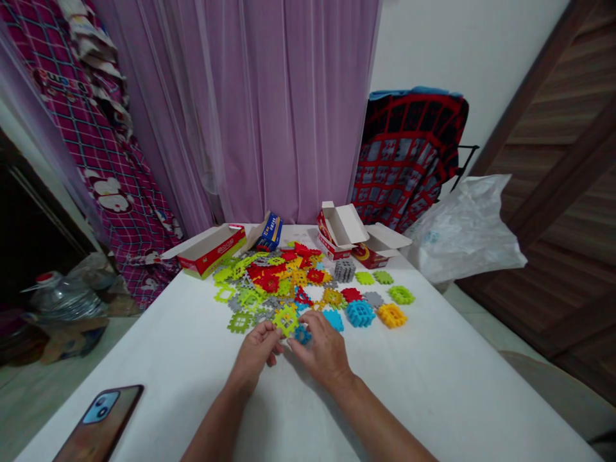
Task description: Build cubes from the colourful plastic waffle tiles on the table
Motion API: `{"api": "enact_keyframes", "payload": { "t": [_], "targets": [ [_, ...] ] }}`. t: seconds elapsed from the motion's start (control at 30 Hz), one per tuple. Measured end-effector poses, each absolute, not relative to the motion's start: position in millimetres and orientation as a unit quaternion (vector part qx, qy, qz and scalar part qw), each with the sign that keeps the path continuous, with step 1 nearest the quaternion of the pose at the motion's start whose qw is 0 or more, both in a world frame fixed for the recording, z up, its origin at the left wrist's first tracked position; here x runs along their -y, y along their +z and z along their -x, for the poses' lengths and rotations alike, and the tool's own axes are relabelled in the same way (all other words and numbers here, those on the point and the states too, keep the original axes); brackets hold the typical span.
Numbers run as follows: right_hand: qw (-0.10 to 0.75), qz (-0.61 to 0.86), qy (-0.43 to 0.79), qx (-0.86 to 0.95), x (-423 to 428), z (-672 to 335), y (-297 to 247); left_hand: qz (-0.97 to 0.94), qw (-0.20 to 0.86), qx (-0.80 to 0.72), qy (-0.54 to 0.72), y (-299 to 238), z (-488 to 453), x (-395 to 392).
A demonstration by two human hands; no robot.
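My left hand (261, 343) pinches the lower left edge of a lime green interlocking tile (285, 320) with notched sides. Just right of it, my right hand (323, 343) curls its thumb and fingers around a blue interlocking tile (302, 333). The two tiles are side by side and overlap in view; whether they are joined I cannot tell. Beyond both hands spreads a heap of loose tiles (269, 280) in red, yellow, green, grey and blue. To the right stand sorted groups: a blue stack (360, 313), an orange stack (392, 315) and a grey stack (344, 271).
Open boxes line the white table's (433, 385) far side: a red box (212, 250), a blue box (269, 232) and another red box (334, 234). A phone (101, 423) lies at the front left. A white plastic bag (464, 231) hangs beyond the right edge.
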State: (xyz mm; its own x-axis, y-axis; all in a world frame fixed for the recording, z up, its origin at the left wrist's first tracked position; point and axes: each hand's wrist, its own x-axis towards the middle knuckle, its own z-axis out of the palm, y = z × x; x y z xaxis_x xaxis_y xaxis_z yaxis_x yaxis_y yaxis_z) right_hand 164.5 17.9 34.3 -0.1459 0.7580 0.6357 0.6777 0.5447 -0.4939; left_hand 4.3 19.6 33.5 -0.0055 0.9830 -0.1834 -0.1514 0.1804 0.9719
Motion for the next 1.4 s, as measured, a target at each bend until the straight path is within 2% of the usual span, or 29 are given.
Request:
{"api": "enact_keyframes", "payload": {
  "t": [0.73,0.87,0.97,1.07,1.13,1.4],
  "targets": [
    [0.461,0.488,0.0,0.741,-20.6,-165.9,32.6,-0.419,0.58,-0.506,0.482,39.3,-5.1,-17.7],
    [0.473,0.547,-0.038,0.69,-42.0,-209.5,45.1,-0.404,0.57,-0.524,0.486,41.9,-3.6,-15.9],
    [0.504,0.629,-0.079,0.586,-60.2,-273.5,50.1,-0.399,0.567,-0.528,0.49,40.4,-2.3,-16.5],
    [0.526,0.714,-0.089,0.454,-67.6,-343.0,40.0,-0.397,0.567,-0.531,0.488,37.7,-1.6,-18.2],
    [0.511,0.753,-0.09,0.404,-67.8,-378.3,25.7,-0.395,0.569,-0.534,0.485,35.5,-1.0,-19.4],
    [0.462,0.763,-0.124,0.434,-84.3,-408.2,-6.9,-0.397,0.562,-0.54,0.485,27.4,2.6,-22.5]
  ]
}}
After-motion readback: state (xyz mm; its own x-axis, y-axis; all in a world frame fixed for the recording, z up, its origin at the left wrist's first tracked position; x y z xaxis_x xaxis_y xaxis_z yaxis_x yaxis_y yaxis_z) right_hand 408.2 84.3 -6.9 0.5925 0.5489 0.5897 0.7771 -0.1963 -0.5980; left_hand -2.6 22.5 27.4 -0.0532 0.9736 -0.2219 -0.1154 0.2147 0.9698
